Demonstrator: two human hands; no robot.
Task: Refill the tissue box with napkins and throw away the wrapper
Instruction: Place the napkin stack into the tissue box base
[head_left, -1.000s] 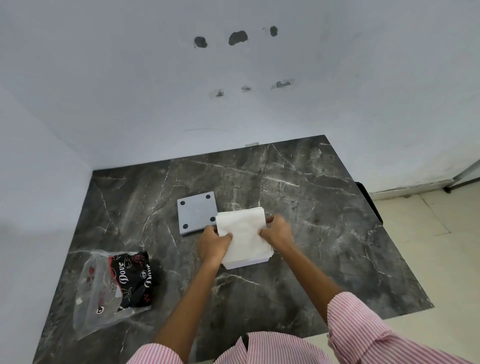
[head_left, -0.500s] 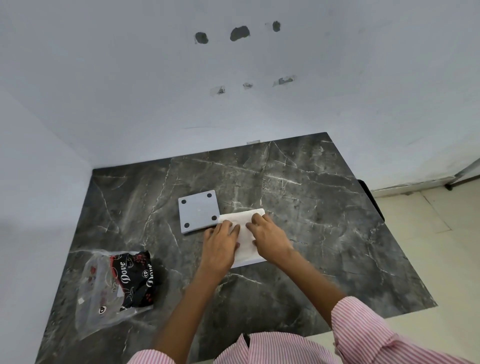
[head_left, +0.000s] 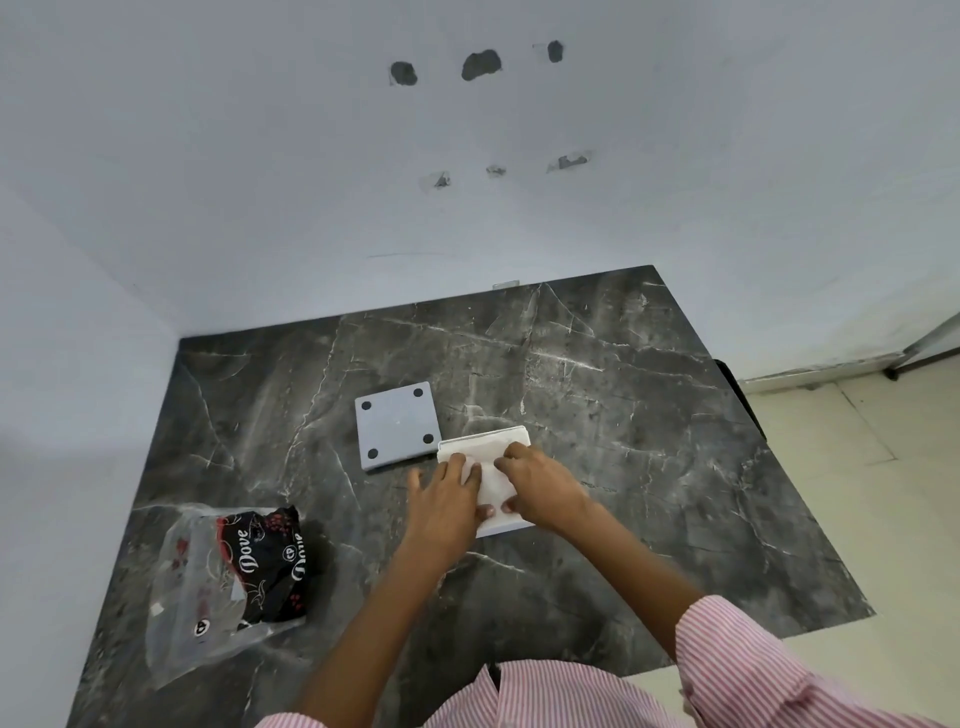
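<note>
A stack of white napkins (head_left: 488, 451) fills a low white tissue box (head_left: 506, 528) at the middle of the dark marble table (head_left: 623, 415). My left hand (head_left: 445, 499) and my right hand (head_left: 540, 483) lie flat on the stack, fingers spread, pressing down on it. The hands hide most of the napkins and the box. The box's grey square cover (head_left: 397, 425), with black dots at its corners, lies flat just left of the box and touches it. The clear plastic wrapper (head_left: 228, 577) with a black "Dove" print rests at the table's front left, apart from both hands.
Walls close in the table at the back and on the left. The table's right and front edges drop to a beige tiled floor (head_left: 857, 519). My striped pink sleeves (head_left: 753, 670) hang over the front edge.
The hands went from gripping the napkin stack at its sides to lying on top of it. The stack has sunk lower into the box.
</note>
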